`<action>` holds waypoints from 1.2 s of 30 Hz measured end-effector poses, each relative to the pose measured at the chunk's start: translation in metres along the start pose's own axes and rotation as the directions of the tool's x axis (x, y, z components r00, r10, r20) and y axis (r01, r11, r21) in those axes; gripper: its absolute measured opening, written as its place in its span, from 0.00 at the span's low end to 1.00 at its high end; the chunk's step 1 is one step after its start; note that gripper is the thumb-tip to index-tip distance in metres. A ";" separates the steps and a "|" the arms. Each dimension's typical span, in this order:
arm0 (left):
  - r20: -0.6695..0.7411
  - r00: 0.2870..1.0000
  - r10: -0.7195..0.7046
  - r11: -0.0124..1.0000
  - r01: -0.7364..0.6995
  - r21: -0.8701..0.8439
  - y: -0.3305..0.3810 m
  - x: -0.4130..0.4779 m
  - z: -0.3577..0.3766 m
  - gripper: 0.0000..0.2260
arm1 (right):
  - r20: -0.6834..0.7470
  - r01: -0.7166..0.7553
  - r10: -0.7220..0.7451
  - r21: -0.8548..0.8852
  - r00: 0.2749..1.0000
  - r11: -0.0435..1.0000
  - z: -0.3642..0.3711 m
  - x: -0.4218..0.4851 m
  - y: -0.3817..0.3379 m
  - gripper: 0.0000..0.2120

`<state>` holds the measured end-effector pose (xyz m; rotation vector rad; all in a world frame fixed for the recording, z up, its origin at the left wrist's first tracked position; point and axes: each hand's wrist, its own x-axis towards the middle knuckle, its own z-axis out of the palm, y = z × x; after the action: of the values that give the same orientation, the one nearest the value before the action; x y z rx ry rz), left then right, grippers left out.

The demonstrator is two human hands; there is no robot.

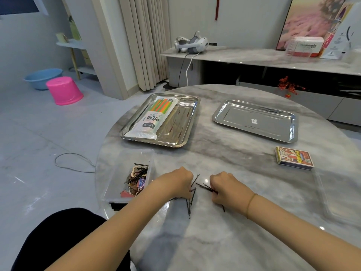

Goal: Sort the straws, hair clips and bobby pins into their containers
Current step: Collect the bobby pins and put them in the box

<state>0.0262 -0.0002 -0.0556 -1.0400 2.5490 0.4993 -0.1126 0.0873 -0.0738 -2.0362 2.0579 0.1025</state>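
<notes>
Both hands rest on the marble table near its front. My left hand [178, 182] grips several black bobby pins [191, 202] that fan out below its fingers. My right hand [226, 187] grips another bunch of bobby pins [205, 187] pointing left. One pin [223, 208] pokes out under the right wrist. Left of my left hand stands a clear plastic box [145, 155] holding bobby pins and coloured hair clips [137, 181]. A steel tray [181, 133] further back holds a pack of coloured straws [154, 116]. A second steel tray [254, 122] is bare.
A small printed card box [294, 158] lies at the right. A clear plastic lid or box [332, 198] sits at the table's right edge. Beyond the table are a low cabinet with a headset [192, 43], a pink stool [63, 90] and a cable on the floor.
</notes>
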 end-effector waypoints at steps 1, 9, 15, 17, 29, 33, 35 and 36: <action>-0.011 1.000 0.001 0.999 0.000 0.035 0.002 -0.001 0.002 0.06 | -0.015 -0.020 0.019 -0.011 1.000 1.000 -0.003 -0.001 0.002 0.15; -0.013 1.000 -0.009 1.000 0.008 -0.026 -0.001 0.006 0.003 0.06 | -0.011 -0.237 0.246 0.230 0.969 0.944 -0.007 0.002 0.027 0.17; -0.001 0.997 -0.080 0.716 0.057 -0.695 0.002 0.014 0.005 0.06 | 0.092 -0.252 0.328 0.837 0.940 0.486 -0.017 0.001 0.038 0.04; 0.054 0.994 -0.097 0.461 0.093 -0.883 0.007 0.016 0.006 0.05 | 0.121 -0.219 0.301 0.923 0.946 0.316 -0.018 0.000 0.037 0.10; 0.318 0.943 0.095 -0.165 0.330 -0.930 0.022 0.013 0.006 0.13 | 0.211 -0.268 0.192 0.896 0.959 0.354 -0.026 -0.003 0.024 0.03; 0.314 0.945 0.097 -0.192 0.327 -0.925 0.025 0.013 0.009 0.19 | 0.138 -0.212 0.197 0.881 0.971 0.423 -0.027 -0.003 0.023 0.07; 0.315 0.943 0.110 -0.182 0.331 -0.926 0.025 0.012 0.009 0.18 | 0.086 -0.169 0.221 0.905 0.971 0.390 -0.027 -0.003 0.021 0.06; 0.314 0.943 0.110 -0.176 0.330 -0.928 0.025 0.012 0.009 0.17 | 0.057 -0.145 0.236 0.915 0.970 0.376 -0.027 -0.003 0.020 0.05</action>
<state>0.0016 0.0133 -0.0643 -1.3202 1.1855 2.6580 -0.1363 0.0845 -0.0492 -1.0674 1.7029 -0.9188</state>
